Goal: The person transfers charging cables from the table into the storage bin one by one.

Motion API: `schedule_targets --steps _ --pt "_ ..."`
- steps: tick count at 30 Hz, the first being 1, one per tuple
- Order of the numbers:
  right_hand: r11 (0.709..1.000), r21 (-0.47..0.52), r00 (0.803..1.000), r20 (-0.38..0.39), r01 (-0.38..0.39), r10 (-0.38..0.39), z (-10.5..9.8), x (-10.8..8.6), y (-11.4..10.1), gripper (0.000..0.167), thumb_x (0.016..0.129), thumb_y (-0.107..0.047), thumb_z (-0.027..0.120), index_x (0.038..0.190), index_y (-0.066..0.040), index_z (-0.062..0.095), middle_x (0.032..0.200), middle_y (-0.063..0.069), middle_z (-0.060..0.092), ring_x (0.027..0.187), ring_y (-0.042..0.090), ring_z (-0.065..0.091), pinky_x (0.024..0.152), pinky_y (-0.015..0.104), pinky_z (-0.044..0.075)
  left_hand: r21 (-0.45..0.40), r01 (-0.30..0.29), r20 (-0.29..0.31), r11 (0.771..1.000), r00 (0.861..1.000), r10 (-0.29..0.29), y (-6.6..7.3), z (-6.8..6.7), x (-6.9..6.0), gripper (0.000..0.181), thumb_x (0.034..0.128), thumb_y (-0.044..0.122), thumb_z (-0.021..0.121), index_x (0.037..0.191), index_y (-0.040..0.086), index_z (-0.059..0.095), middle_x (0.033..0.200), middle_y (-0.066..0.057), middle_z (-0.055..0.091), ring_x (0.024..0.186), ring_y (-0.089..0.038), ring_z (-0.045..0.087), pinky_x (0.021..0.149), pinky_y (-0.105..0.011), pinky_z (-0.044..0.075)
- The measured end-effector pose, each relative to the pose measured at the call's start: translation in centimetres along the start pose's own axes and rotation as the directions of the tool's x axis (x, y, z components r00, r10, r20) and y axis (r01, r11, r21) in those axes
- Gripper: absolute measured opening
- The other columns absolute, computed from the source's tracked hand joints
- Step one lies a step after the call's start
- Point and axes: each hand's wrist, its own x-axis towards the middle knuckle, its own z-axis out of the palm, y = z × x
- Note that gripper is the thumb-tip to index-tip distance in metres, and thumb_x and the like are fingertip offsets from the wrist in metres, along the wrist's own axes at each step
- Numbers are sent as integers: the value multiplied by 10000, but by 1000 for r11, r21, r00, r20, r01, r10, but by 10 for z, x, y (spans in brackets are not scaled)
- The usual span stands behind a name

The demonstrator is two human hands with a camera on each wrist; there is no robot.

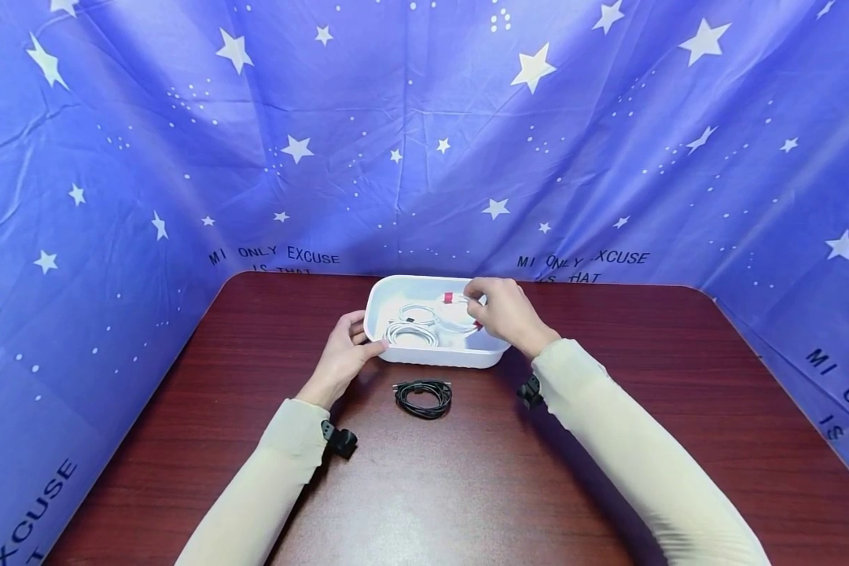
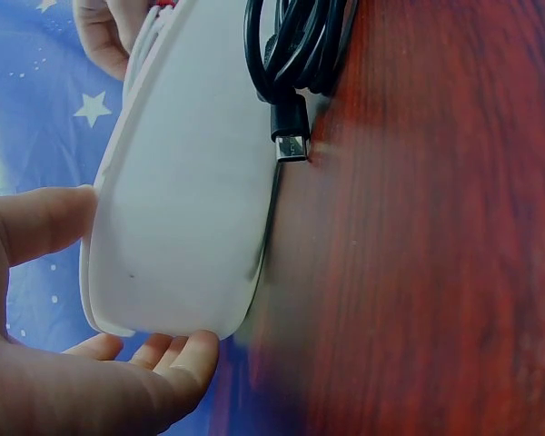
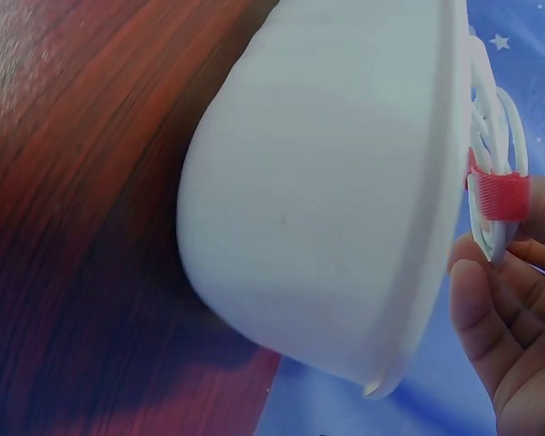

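A white plastic bin (image 1: pixel 439 358) stands near the table's far side. My left hand (image 1: pixel 343 350) grips its left end, thumb at the front rim and fingers round the end wall. Over the right part of the bin, my right hand (image 1: pixel 507 314) pinches a coiled white cable bound with red straps (image 3: pixel 502 197). In the right wrist view this coil rises above the rim beside the fingertips. At the left inside the bin lie coiled white cables (image 1: pixel 412 336). Just in front of it, a coiled black USB cable (image 1: pixel 423 399) lies on the table.
The dark red wood table (image 1: pixel 453 503) has rounded far corners. Behind and at both sides hangs a blue curtain (image 1: pixel 410 157) with white stars and lettering. A small black wrist camera (image 1: pixel 339 440) sits on the left cuff, another (image 1: pixel 531 391) on the right.
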Motion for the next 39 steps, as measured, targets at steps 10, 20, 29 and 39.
schedule_targets --steps 10,20,29,39 --pt "998 -60 998 59 -1 4 4 -1 9 168 816 -84 615 958 -95 704 885 29 685 708 209 569 661 384 472 -9 -7 3 1000 1000 7 1 0 1 675 814 -50 694 1390 14 346 1323 -213 471 1225 -296 503 874 -312 477" --pt "988 -132 988 141 80 -61 11 -2 13 107 785 -72 636 879 -113 666 820 7 635 707 210 551 645 400 462 -3 2 -2 1000 1000 -2 0 0 1 672 818 -47 694 1390 17 348 1323 -210 470 1225 -292 504 878 -318 476" --pt "983 -140 976 197 123 -94 14 -1 15 77 787 -85 662 847 -131 674 801 -11 641 742 180 570 662 398 478 -1 -2 -2 1000 1000 2 -1 0 1 675 816 -47 696 1390 14 345 1320 -212 467 1232 -296 497 898 -337 467" --pt "972 -197 957 281 130 -71 17 1 19 115 785 -97 657 872 -167 685 835 -38 653 781 170 568 625 397 469 4 1 -5 1000 1000 -1 -1 0 1 684 813 -46 701 1394 17 345 1324 -207 464 1236 -295 494 915 -359 461"
